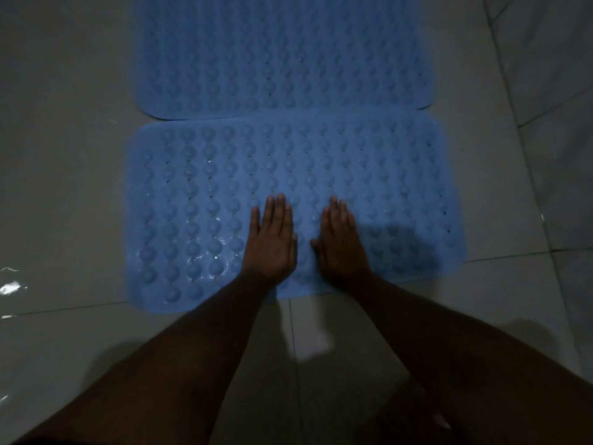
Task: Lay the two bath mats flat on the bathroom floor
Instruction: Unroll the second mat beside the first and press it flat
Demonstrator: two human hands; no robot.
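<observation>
Two blue rubber bath mats with rows of round bumps lie on the tiled floor. The near mat (199, 194) lies flat, spread wide before me. The far mat (282, 53) lies beyond it, and the near mat's back edge overlaps its front edge slightly. My left hand (271, 242) rests palm down on the near mat's front middle, fingers straight and close together. My right hand (340, 245) lies palm down right beside it, a small gap between the thumbs. Neither hand grips anything.
Glossy grey floor tiles (64, 155) surround the mats, with wet glints at the left edge (9, 287). Grout lines run along the right side. My forearms reach in from the bottom of the view. The light is dim.
</observation>
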